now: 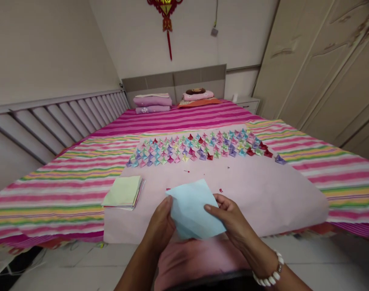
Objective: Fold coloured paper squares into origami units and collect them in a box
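Two hands share one pale blue sheet (193, 210) in the head view, held up over the middle of the near edge of the pink paper (263, 198) that lies on the bed (51, 178). The left hand (161, 222) grasps the sheet at its left corner, thumb along the border; the right hand (232, 218) pinches the opposite side, thumb on the upper face and fingers behind. Each grip is closed on the sheet and on nothing else.

For good handling, a light pinch close to the borders should serve best, since thin paper probably dents where a thumb presses inward. The right thumb reaches somewhat in from the border, so easing it outward would likely spare the face. Even, gentle tension between both sides should hold the sheet flat. Faint diagonal shading crosses it, though whether that is a crease I cannot tell. Resting it on the bare paper toward the near edge would give firmer backing than holding it in the air.

A stack of sheets (123, 190) sits at the near left corner of the pink paper, and folded pieces (201, 153) fill rows along its far edge. Small red scraps (221, 190) lie just beyond the blue sheet; they could catch beneath it.
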`<state>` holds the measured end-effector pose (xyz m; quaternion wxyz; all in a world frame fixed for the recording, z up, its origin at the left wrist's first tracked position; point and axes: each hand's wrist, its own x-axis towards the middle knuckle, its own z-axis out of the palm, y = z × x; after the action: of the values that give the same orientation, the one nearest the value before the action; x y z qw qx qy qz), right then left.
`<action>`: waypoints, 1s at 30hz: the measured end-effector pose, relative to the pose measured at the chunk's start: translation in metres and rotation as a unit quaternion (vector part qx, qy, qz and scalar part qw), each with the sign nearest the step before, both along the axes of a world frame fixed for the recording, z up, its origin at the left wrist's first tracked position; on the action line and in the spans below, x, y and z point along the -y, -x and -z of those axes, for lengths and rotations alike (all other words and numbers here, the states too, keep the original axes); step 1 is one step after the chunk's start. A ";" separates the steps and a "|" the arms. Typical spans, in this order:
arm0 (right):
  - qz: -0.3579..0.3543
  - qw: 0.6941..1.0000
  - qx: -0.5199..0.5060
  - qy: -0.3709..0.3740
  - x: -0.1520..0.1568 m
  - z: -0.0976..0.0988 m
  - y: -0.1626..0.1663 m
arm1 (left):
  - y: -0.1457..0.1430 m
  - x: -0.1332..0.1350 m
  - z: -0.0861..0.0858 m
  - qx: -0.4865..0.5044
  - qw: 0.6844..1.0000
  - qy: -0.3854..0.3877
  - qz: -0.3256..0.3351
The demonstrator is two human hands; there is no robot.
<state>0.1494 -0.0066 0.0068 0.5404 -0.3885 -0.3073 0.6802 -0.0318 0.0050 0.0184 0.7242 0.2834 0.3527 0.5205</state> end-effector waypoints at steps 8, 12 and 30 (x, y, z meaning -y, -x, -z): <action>-0.012 0.995 0.066 -0.070 0.003 -0.002 -0.008 | -0.006 0.015 0.000 -0.151 0.988 0.003 0.016; -0.013 0.980 0.146 -0.135 0.010 -0.001 -0.007 | -0.010 0.012 0.004 -0.215 0.974 -0.009 -0.065; 0.087 0.979 0.154 -0.102 0.007 0.012 0.007 | -0.027 0.011 0.012 -0.008 0.995 0.022 -0.098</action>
<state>0.1427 -0.0138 -0.0053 0.5804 -0.4566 -0.4198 0.5276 -0.0052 -0.0056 0.0060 0.6726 0.2359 0.3957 0.5790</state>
